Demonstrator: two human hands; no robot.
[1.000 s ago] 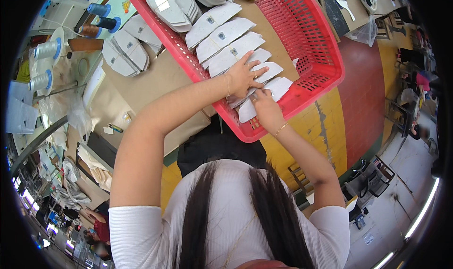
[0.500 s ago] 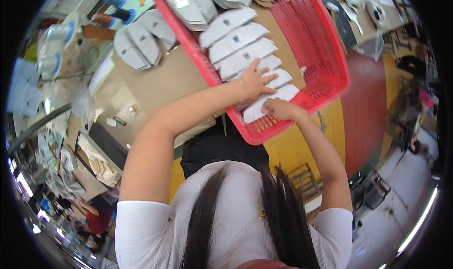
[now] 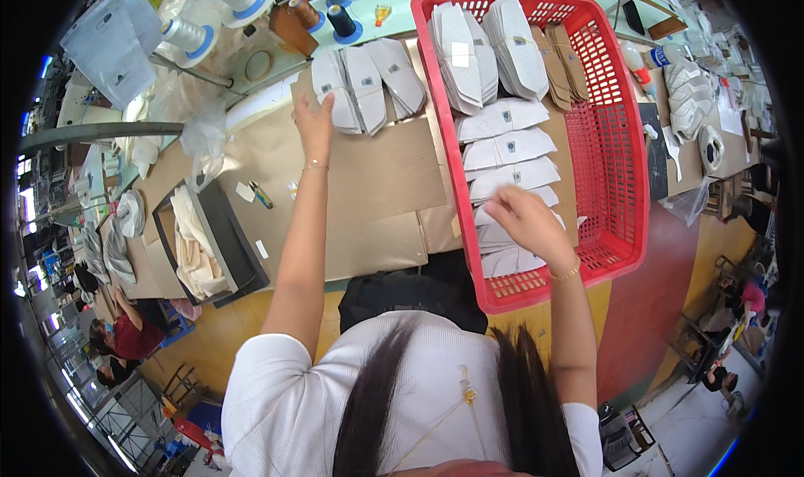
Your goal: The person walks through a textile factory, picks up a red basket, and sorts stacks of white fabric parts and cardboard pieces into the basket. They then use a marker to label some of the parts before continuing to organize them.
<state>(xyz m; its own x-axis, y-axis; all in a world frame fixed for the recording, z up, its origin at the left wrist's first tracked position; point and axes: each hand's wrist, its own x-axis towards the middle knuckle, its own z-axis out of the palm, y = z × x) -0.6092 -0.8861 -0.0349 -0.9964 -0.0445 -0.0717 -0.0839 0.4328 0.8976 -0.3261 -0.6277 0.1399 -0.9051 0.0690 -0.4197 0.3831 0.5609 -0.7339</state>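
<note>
My left hand (image 3: 314, 127) reaches over the table with its fingers apart, at the left edge of a tied bundle of white, leaf-shaped flat pieces (image 3: 345, 90). A similar bundle (image 3: 395, 77) lies just to the right of it. My right hand (image 3: 529, 224) hovers over the red plastic basket (image 3: 466, 213), above a row of overlapping white bundles (image 3: 506, 155). Its fingers are bent and blurred, and I see nothing held in them. Taller white stacks (image 3: 516, 48) and brown pieces (image 3: 556, 71) fill the basket's far end.
Cone thread spools (image 3: 342, 23) and a tape roll (image 3: 258, 65) stand at the back left. Small snips (image 3: 261, 195) lie on the brown paper (image 3: 377, 175). A dark box with cream cloth (image 3: 194, 247) sits at the left. White shoe-like pieces (image 3: 687, 100) lie beyond the basket.
My left hand has left the basket and moved left to the bundles on the table. My right hand has lifted off the nearest bundle. The view has shifted, showing more of the table.
</note>
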